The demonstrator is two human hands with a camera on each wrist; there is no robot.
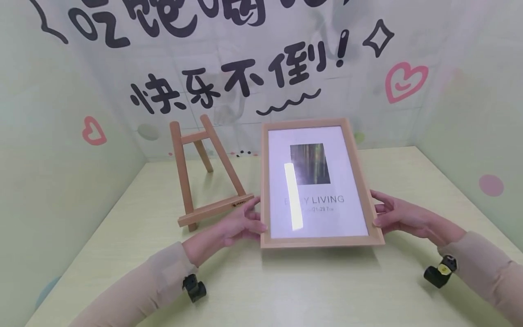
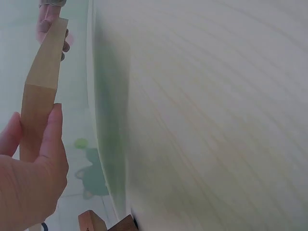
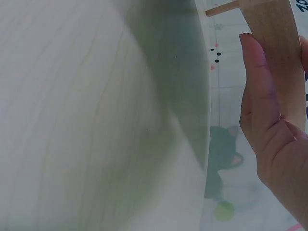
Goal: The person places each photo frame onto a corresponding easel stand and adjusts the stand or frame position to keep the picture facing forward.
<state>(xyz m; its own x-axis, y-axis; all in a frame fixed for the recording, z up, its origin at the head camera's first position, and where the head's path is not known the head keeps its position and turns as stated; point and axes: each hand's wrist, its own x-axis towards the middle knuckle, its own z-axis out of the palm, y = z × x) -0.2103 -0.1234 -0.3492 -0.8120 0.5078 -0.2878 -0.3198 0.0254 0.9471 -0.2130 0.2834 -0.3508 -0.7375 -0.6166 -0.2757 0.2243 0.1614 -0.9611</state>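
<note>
A picture frame (image 1: 318, 241) with a light wooden border is held up off the table, tilted back. Behind its glazing are a small dark picture and the words "LIVING", partly under a bright reflection. My left hand (image 1: 241, 222) grips its lower left side, thumb in front and fingers behind. On the lower right side, my right hand (image 1: 402, 215) pinches the border the same way. Both wrist views show the frame's wooden edge (image 2: 41, 106) between thumb and fingers, above the tabletop. Just left of the frame stands a small wooden easel (image 1: 216, 210), its ledge near my left hand.
The pale wood-grain table (image 1: 122, 236) reaches back to a white printed wall sheet (image 1: 245, 81) with black lettering and hearts. Side panels (image 1: 482, 113) bound it on both sides. Small cameras (image 1: 194, 288) are strapped at both wrists.
</note>
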